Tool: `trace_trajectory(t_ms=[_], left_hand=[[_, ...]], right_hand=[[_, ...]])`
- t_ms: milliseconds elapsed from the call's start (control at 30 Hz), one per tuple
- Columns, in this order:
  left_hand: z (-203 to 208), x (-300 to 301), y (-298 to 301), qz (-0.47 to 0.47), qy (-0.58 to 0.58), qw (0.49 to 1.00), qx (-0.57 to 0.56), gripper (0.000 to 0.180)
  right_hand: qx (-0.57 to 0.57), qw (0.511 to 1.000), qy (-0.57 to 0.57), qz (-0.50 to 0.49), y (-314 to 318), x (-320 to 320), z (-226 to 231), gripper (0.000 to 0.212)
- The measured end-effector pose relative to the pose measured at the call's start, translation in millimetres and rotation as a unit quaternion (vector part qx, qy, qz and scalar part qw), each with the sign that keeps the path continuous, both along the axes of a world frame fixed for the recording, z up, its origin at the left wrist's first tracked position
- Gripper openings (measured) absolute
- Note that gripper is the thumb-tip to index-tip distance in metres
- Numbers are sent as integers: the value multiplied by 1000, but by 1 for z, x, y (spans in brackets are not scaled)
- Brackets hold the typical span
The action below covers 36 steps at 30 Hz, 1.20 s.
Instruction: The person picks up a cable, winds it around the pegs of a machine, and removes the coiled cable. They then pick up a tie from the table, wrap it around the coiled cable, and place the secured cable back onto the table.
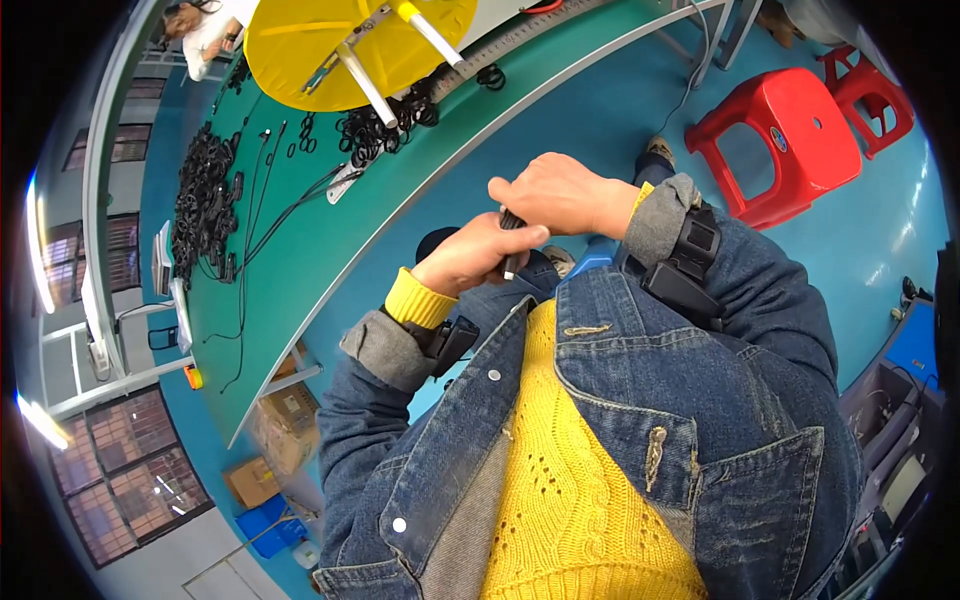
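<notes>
My left hand point(472, 256) is closed around a small black stick-like piece point(512, 225) with a pale tip at its lower end. The thumb of that hand lies across it. My right hand point(568, 194) is curled with its fingers folded inward at the upper end of the same piece, which they partly hide. Both hands meet in front of my body, just off the near edge of the green table point(300, 240). The exact kind of the black piece is too small to make out.
On the table lie a heap of black coiled cables point(205, 200), more black rings point(385, 125) and loose cables point(285, 200). A yellow round disc on white legs point(350, 50) stands at the far side. Red stools point(790, 145) stand on the right, cardboard boxes point(285, 425) under the table.
</notes>
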<state>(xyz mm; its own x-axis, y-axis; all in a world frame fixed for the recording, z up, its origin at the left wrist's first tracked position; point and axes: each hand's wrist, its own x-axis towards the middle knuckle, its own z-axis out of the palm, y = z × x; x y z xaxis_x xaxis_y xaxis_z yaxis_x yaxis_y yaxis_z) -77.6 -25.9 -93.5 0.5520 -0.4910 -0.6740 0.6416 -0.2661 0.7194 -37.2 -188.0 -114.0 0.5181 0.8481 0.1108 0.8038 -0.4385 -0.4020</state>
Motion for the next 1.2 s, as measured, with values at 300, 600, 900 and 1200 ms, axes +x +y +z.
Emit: trace_trajectory(t_ms=[300,600,900,1200], left_hand=[[-15,-11,16,-60,-177,978,98,32],[-22,-6,33,-49,208,974,-70,27],[-23,-12,29,-68,63,994,-64,30],[-16,-27,12,-54,-22,995,86,17]], right_hand=[[335,913,221,-77,20,-19,-36,18],[78,983,141,-90,21,-25,-27,11],[144,957,213,-131,22,-27,-49,13],[140,985,12,-101,25,-40,-48,18]])
